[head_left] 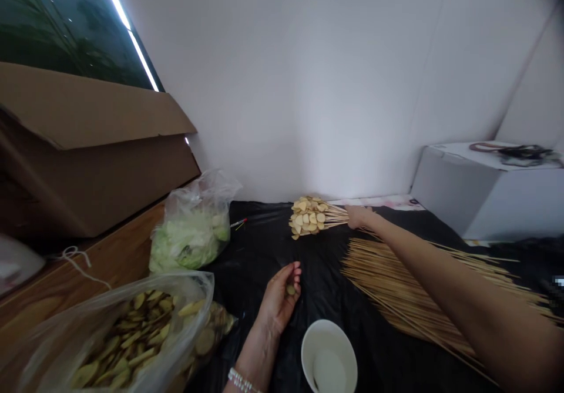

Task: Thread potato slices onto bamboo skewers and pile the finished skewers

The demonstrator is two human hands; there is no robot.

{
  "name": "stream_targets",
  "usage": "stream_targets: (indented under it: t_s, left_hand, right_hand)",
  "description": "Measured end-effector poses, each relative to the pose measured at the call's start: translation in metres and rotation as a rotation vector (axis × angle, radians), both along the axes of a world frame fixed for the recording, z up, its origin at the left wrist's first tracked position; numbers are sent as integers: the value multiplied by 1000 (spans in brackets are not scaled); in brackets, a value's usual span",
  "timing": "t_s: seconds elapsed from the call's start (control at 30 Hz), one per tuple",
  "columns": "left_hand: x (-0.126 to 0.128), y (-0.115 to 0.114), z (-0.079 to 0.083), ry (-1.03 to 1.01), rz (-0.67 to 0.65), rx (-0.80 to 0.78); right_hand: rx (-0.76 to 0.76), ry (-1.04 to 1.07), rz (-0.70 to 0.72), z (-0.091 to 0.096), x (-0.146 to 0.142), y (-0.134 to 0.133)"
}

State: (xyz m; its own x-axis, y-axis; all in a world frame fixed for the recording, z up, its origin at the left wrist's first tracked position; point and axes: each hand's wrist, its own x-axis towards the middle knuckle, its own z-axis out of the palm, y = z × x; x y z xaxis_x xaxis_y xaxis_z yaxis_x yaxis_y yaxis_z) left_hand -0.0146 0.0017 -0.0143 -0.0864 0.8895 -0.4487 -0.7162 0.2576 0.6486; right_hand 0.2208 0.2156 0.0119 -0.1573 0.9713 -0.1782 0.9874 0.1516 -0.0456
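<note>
My left hand (281, 294) is palm up over the black sheet, its fingers curled around what looks like a potato slice (291, 289). Farther off, my right hand (359, 217) closes on the bare ends of a bundle of skewers (337, 215). Pale round slices (308, 217) are threaded on the bundle's left end, which lies on the sheet near the wall. Under my right forearm spreads a large pile of bare wooden sticks (396, 281). How many skewers my right fingers grip is hidden.
At left, a clear plastic bag (198, 287) holds many slices, and behind it stands a bag of pale green vegetables (189, 234). A white bowl (329, 358) sits near me. A cardboard box (97, 170) and a white box (458, 187) flank the black sheet (259, 246).
</note>
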Motion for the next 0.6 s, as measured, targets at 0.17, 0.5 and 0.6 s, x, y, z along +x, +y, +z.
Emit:
stream_targets:
  t_s: [0.17, 0.5, 0.6]
  left_hand:
    - [0, 1, 1, 1, 0, -2]
    - [-1, 3, 0, -9, -17, 21]
    - [-1, 4, -2, -9, -26, 32]
  right_hand:
    - [84, -30, 35, 16, 5, -15]
    - [445, 40, 70, 41, 7, -87]
    - [523, 95, 108, 35, 6, -108]
